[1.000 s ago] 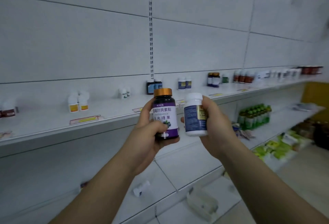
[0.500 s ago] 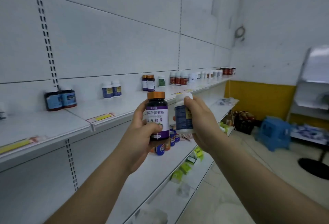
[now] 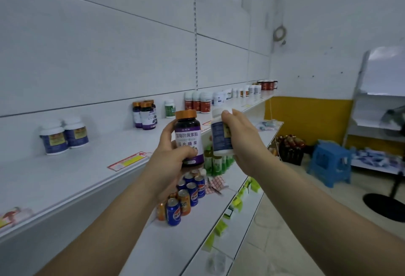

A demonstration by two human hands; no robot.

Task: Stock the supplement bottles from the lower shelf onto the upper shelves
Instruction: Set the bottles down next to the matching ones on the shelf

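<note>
Item 1. Left hand [image 3: 168,157]: fingers and thumb curl round an upright dark bottle [image 3: 188,137] with an orange cap and purple label, held in the air in front of the upper shelf [image 3: 87,172] edge.

Item 2. Right hand [image 3: 241,144]: grips a white bottle [image 3: 220,135] with a blue label, tilted slightly, just beside the dark bottle at its 3 o'clock; the two bottles stand close but apart.

Item 3. Upper shelf stock, from the held bottles:
- At 9 o'clock, two blue-labelled bottles [image 3: 63,135] with white caps, touching, near the back panel.
- At 10 o'clock, a cluster of orange-capped bottles [image 3: 144,114] matching the dark one in hand.
- At 11 o'clock, one green-labelled bottle [image 3: 169,108].
- At 12 o'clock, red-labelled bottles [image 3: 197,101]; beyond them, toward 1 o'clock, a row of small white bottles too blurred to read.
- At 8 o'clock, a red and yellow price strip [image 3: 129,160] on the shelf lip.

Item 4. Lower shelf, under the hands: soda cans [image 3: 188,197] at 6 o'clock, partly hidden by the left wrist; green bottles [image 3: 217,161] at 5 o'clock, behind the white bottle's base.

Item 5. Floor, at 3 o'clock: a crate of dark bottles [image 3: 290,148] against the yellow wall and a blue stool [image 3: 331,164] beside it.
</note>
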